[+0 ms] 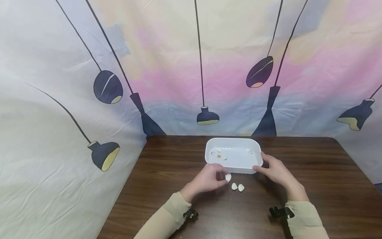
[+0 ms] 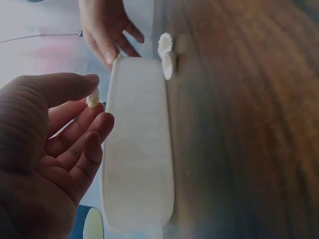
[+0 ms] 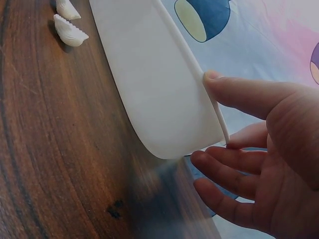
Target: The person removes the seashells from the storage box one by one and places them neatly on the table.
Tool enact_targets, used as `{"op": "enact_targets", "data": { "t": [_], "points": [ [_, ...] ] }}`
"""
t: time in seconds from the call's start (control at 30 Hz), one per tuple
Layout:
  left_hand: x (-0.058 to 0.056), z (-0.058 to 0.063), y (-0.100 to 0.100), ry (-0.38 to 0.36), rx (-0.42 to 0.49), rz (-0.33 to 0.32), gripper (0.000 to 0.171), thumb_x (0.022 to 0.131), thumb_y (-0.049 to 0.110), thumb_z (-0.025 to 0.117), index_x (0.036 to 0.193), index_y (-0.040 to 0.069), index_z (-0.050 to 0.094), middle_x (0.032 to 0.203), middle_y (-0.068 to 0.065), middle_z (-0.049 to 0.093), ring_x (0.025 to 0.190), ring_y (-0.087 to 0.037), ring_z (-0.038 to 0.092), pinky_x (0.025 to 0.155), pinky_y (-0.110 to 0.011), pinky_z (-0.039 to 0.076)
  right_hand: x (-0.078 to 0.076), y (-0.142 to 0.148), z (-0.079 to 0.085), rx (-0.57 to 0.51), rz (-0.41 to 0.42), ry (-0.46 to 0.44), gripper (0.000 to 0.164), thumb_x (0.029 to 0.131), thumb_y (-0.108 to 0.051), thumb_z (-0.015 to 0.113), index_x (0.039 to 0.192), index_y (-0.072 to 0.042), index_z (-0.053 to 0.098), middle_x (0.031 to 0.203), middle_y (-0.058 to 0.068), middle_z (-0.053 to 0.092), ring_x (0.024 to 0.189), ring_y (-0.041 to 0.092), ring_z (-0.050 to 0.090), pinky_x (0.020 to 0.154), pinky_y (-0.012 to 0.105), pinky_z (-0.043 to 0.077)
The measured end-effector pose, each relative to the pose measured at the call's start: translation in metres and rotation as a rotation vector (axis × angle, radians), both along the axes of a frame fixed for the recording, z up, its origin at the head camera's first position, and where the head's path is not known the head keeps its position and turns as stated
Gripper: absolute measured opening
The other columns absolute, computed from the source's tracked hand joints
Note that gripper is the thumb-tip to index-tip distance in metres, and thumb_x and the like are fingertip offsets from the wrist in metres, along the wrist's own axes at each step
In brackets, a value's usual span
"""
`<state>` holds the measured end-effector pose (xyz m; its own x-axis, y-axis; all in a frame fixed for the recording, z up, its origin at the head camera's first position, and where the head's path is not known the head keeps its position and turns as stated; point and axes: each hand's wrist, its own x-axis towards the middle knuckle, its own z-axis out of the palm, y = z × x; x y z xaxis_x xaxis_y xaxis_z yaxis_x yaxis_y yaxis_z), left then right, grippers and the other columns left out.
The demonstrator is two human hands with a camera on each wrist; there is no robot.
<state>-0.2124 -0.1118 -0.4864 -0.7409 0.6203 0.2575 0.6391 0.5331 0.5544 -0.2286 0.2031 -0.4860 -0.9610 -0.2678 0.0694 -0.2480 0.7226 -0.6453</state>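
My left hand [image 1: 209, 178] pinches a small white seashell [image 1: 228, 177] between thumb and fingertips, just in front of a white rectangular tub [image 1: 235, 170]. In the left wrist view that seashell [image 2: 92, 98] is mostly covered by the thumb and fingers. My right hand [image 1: 278, 170] grips the tub's near right corner, the thumb on the front rim and the index finger at the right end; the other fingers hang free in the right wrist view. Two ribbed white seashells, one left [image 1: 234, 187] and one right [image 1: 241, 188], lie side by side on the table before the tub.
Several small shells [image 1: 224, 158] lie on the tub's floor, mostly towards its left side. Everything rests on a dark brown wooden table [image 1: 167, 159]. A cloth backdrop [image 1: 176, 66] printed with hanging lamps rises behind the table's far edge.
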Motion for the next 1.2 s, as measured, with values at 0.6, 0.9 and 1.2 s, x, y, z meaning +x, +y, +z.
{"op": "enact_targets", "data": {
  "t": [0.6, 0.9, 1.2],
  "points": [
    [-0.005, -0.020, 0.015, -0.098, -0.210, 0.140, 0.017, 0.082, 0.017, 0.091, 0.096, 0.012, 0.082, 0.081, 0.010, 0.073, 0.070, 0.003, 0.057, 0.069, -0.015, 0.048, -0.001, 0.001, 0.000, -0.001, 0.001, -0.007, 0.093, 0.099, -0.042, 0.076, 0.156, 0.018, 0.034, 0.155, 0.041, 0.042, 0.143, 0.058, 0.042, 0.112, 0.070, 0.037],
    [-0.006, -0.020, 0.018, -0.099, -0.246, 0.137, 0.016, 0.081, 0.019, 0.093, 0.092, 0.015, 0.082, 0.077, 0.013, 0.069, 0.073, 0.003, 0.057, 0.071, -0.016, 0.047, -0.003, 0.001, 0.000, 0.014, 0.004, -0.018, 0.094, 0.099, -0.043, 0.076, 0.156, 0.019, 0.033, 0.154, 0.042, 0.042, 0.142, 0.059, 0.043, 0.112, 0.071, 0.037],
    [-0.004, -0.020, 0.020, -0.095, -0.254, 0.128, 0.016, 0.078, 0.018, 0.094, 0.088, 0.014, 0.081, 0.076, 0.011, 0.068, 0.071, 0.002, 0.055, 0.068, -0.014, 0.045, -0.002, 0.001, 0.000, 0.018, -0.001, -0.022, 0.094, 0.099, -0.043, 0.075, 0.156, 0.018, 0.033, 0.155, 0.042, 0.041, 0.143, 0.059, 0.042, 0.113, 0.070, 0.036]
  ]
}}
